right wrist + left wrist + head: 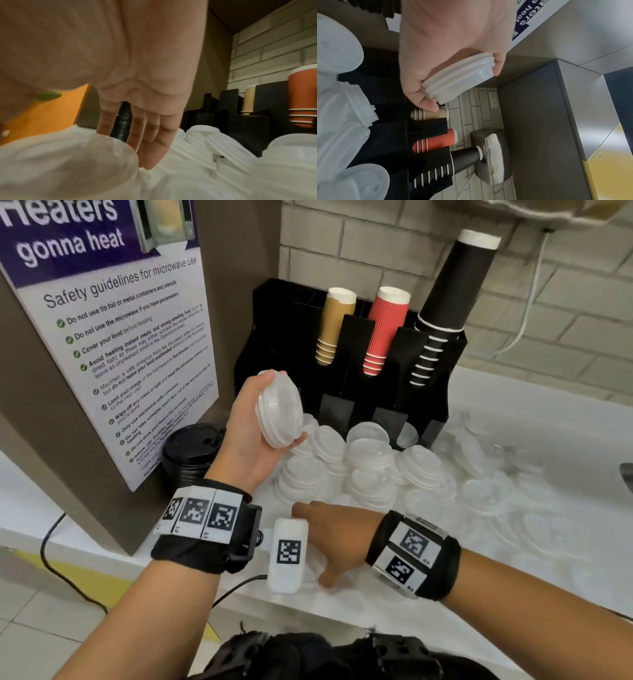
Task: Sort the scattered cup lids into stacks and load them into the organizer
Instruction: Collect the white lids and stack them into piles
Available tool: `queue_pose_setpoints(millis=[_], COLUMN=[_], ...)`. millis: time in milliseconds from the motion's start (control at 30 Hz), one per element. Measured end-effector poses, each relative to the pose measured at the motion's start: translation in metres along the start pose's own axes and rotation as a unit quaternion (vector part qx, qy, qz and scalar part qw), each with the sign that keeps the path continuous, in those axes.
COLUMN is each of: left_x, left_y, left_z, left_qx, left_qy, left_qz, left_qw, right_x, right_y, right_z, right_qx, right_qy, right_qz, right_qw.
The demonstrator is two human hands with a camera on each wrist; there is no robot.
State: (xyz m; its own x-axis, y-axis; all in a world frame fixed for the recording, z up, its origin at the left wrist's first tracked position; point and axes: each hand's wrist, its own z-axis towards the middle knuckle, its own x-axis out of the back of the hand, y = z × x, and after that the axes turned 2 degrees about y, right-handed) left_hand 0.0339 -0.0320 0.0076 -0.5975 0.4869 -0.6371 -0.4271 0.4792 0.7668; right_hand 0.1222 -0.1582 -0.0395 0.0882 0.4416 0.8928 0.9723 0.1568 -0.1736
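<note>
Countertop (548,419) lids (366,460); left hand (250,433) grips stack (279,409).

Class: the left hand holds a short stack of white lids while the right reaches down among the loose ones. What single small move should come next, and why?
Probably the right hand, fingers straight and holding nothing, should pick one loose lid beside its fingertips and add it to the small lid stack gripped in the left hand; many lids lie unsorted before the organizer.
</note>
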Motion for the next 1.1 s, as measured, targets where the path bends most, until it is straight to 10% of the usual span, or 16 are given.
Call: queue_pose_setpoints(millis=[200,500,1100], left_x=[-0.002,-0.012,-0.016], left_y=[0.005,-0.013,-0.026], left_z=[0.003,-0.002,-0.005], left_qx=[-0.016,-0.002,-0.013], left_qy=[-0.013,-0.066,-0.076], left_qz=[-0.032,0.029,0.061], left_qw=[0.999,0.997,0.995], right_x=[0.04,0.058,0.051], right_y=[0.032,0.025,0.019], right_z=[-0.02,-0.036,-0.031], right_qx=[-0.049,-0.057,-0.006], right_qy=[0.16,0.458,0.489], right_qz=[0.188,0.436,0.445], right_qw=[0.968,0.772,0.75])
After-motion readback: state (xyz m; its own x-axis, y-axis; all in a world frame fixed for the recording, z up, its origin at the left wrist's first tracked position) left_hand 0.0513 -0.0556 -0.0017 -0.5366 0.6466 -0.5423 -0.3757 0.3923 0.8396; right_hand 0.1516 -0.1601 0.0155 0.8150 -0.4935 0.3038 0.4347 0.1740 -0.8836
